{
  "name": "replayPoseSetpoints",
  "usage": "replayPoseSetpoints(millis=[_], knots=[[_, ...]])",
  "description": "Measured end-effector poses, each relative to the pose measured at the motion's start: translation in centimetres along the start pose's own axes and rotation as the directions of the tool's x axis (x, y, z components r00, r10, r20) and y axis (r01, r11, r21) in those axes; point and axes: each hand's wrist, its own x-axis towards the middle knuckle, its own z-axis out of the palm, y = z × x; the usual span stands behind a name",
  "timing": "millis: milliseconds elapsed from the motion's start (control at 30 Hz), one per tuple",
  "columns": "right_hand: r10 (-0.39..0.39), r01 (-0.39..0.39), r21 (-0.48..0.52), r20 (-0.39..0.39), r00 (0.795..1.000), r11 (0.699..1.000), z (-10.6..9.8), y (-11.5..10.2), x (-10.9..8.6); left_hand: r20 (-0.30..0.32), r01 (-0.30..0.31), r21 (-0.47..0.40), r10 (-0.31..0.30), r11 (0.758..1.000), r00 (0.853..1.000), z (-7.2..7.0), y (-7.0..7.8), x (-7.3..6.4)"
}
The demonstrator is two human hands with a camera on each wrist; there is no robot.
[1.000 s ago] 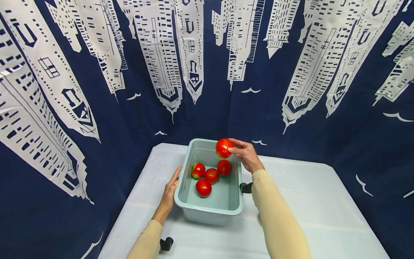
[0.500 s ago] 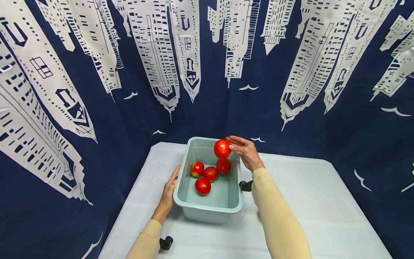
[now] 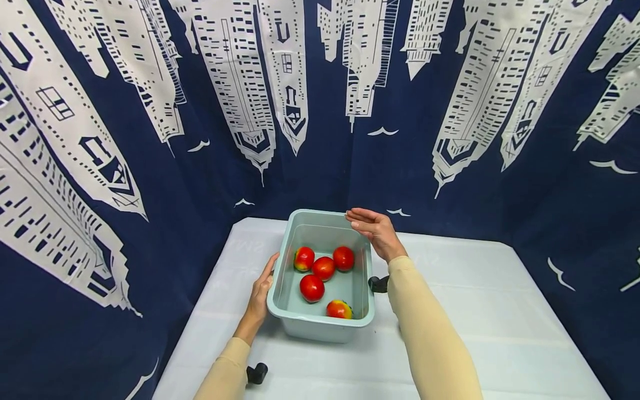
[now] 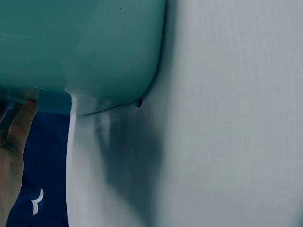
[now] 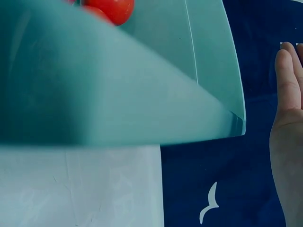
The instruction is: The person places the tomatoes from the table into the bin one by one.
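In the head view, a pale green plastic bin (image 3: 320,331) stands on the table with several red tomatoes inside. Four-sided and deep, it has a tomato with a yellow patch (image 3: 339,309) near its front right corner; a cluster of tomatoes (image 3: 323,269) lies further back. My left hand (image 3: 259,297) rests against the bin's left side, its fingers extended; the left wrist view shows those fingers (image 4: 21,125) at the bin's wall. Over the back right rim hovers my right hand (image 3: 376,230), fingers straight and nothing held.
A white cloth covers the table (image 3: 470,300). Behind it hangs a dark blue curtain (image 3: 320,183) with white buildings printed on it. Black wrist mounts (image 3: 257,373) show beside the sleeves. A small object is mostly hidden by the right forearm.
My right hand has let go of the tomato it held over the bin; a tomato now lies near the bin's front right corner. The left hand stays at the bin's side.
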Motion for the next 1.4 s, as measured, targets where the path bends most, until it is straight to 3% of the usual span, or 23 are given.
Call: replayPoseSetpoints(millis=[367,767,967,1200,1400], knots=[[-0.032,0.032,-0.006,0.018,0.999,0.999,-0.9,-0.3,-0.4,-0.006,0.004,0.001,-0.004,1.0,1.0,-0.1,0.1,0.1],[0.014,-0.018,-0.068,-0.048,0.999,0.998,-5.4,0.2,-3.0,-0.027,-0.028,-0.016,0.028,0.999,0.999,0.0,-3.5,0.0],[0.071,-0.077,-0.113,-0.055,0.996,0.991,-7.6,1.8,-4.7,-0.034,-0.051,-0.034,0.05,0.998,0.998,-0.3,-3.9,-0.5],[0.13,-0.143,-0.144,-0.098,0.987,0.979,-12.1,4.6,-7.6,-0.018,-0.038,-0.021,0.037,0.999,0.999,-0.2,-3.8,0.0],[0.249,-0.262,-0.236,-0.084,0.965,0.936,-15.3,7.6,-11.1,-0.036,-0.024,-0.024,0.023,0.999,0.999,0.3,-3.2,0.3]])
